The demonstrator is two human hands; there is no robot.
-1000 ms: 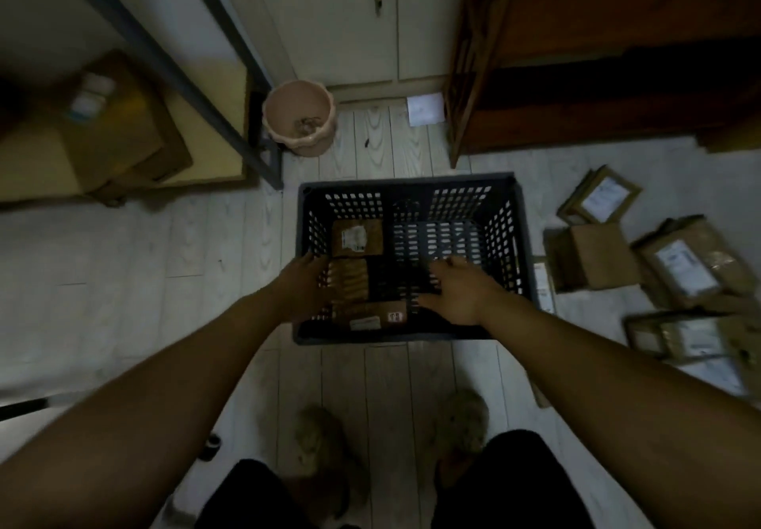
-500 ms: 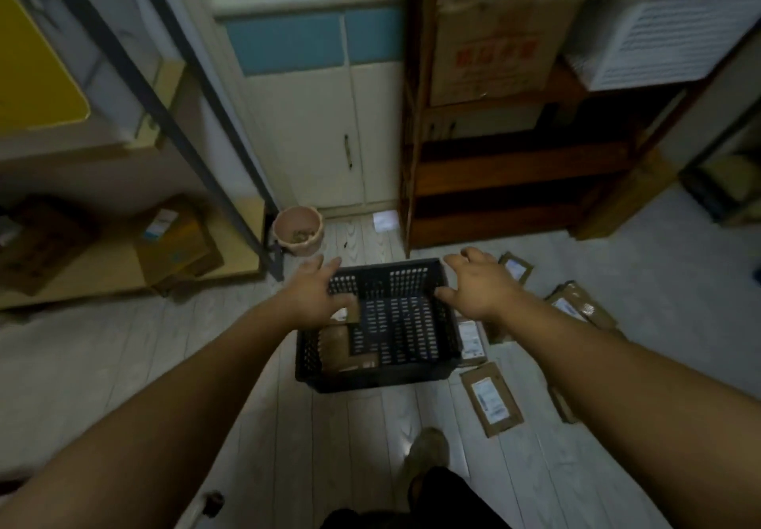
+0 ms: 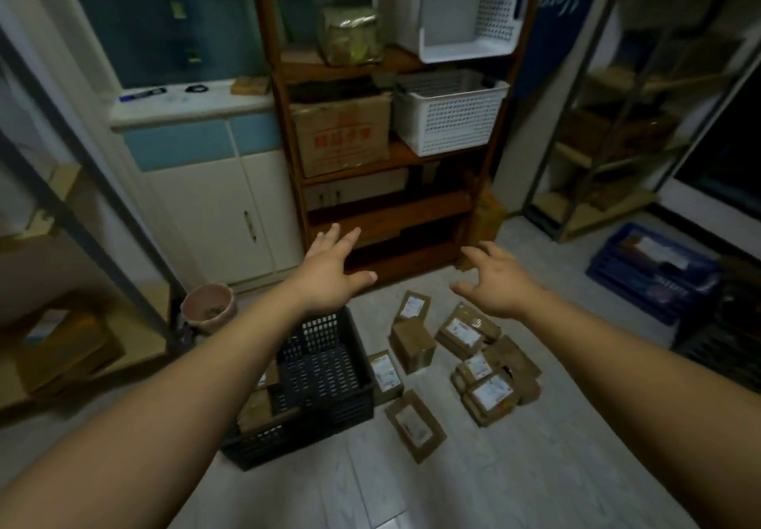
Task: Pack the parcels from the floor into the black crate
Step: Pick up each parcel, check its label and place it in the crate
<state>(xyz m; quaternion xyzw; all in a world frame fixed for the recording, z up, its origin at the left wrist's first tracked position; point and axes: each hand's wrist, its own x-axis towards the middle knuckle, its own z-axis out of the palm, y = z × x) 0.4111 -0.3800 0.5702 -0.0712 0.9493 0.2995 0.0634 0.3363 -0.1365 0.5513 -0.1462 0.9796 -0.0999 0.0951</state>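
Both hands are out of the black crate [image 3: 325, 335] and raised in front of us. The left hand [image 3: 329, 277] is flat with its fingers spread wide. The right hand [image 3: 500, 281] is open with its fingers loosely bent. Neither holds anything.

The crate sits on the floor [image 3: 535, 467] under our left forearm. Some brown packed parcels [image 3: 257, 409] show along its left side, and the rest of its bottom looks bare. The loose parcels [image 3: 457, 333] lie scattered on the floor to the right of the crate, the nearest one [image 3: 385, 374] right against its wall.

Against one second ago: the hands were then down inside the crate on the packed stack, and the view looked straight down into it. Half a second ago they were over the rim. Now the view has tipped up, so the wooden shelf [image 3: 391, 215] fills the upper middle and the crate appears lower and to the left.

Judgement: one placement is finished, and most of the task is still to do. The right hand is above the floor pile, so we expect the next pick from there.
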